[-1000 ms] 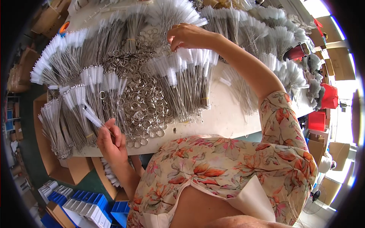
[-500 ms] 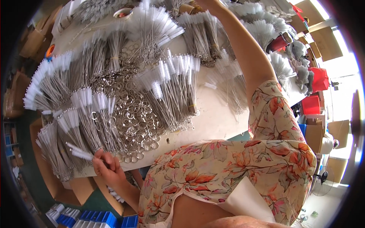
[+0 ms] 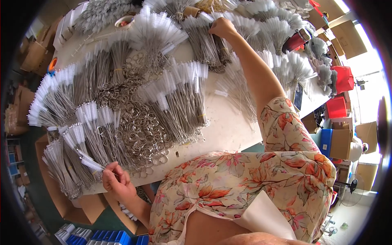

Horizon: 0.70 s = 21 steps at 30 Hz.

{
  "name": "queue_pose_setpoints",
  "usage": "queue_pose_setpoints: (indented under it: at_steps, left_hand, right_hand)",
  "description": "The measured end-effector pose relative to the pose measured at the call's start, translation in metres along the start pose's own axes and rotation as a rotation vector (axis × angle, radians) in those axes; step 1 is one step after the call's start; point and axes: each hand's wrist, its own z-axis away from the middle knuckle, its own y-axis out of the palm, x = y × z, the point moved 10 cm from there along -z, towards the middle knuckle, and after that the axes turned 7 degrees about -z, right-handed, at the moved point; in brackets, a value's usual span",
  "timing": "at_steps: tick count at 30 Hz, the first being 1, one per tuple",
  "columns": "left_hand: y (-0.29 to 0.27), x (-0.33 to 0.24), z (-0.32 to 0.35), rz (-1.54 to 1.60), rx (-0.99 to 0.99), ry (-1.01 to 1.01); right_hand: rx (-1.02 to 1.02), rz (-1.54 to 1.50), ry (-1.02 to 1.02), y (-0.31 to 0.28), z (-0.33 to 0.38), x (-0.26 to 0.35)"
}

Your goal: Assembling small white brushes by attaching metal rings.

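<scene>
Near the table's front left, my left hand [image 3: 118, 181] is closed, its fingertips pinching a thin white-bristled wire brush [image 3: 92, 164]; a second brush head seems to lie along it. Farther off, my right arm stretches across the table. My right hand [image 3: 223, 28] is curled over the upper ends of a bundle of wire brushes [image 3: 202, 45]; its fingertips are partly hidden and I cannot make out what they grip. A heap of metal split rings [image 3: 141, 118] spreads between the bundles. Right of the heap lies a larger brush bundle [image 3: 179, 98].
More brush bundles [image 3: 53, 98] stand along the table's left edge, and loose brushes [image 3: 239, 85] lie right of the middle. A round tub [image 3: 123, 22] sits at the back. Cardboard boxes [image 3: 83, 208] and blue bins [image 3: 110, 237] are below the front left edge.
My right hand has come back from the far edge toward me and now shows above a brush bundle. My left hand stays nearly in place with the brush. The view has shifted slightly.
</scene>
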Motion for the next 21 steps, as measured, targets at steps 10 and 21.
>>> queue_pose_setpoints:
  at_steps: [10,21]
  left_hand:
    - [0.017,-0.002,-0.004,-0.049,0.071,-0.008]
    - [0.005,0.003,-0.011,-0.147,-0.067,-0.042]
  right_hand:
    - [0.006,-0.513,-0.074,-0.027,0.004,0.003]
    - [-0.027,-0.214,0.198,-0.104,-0.048,-0.147]
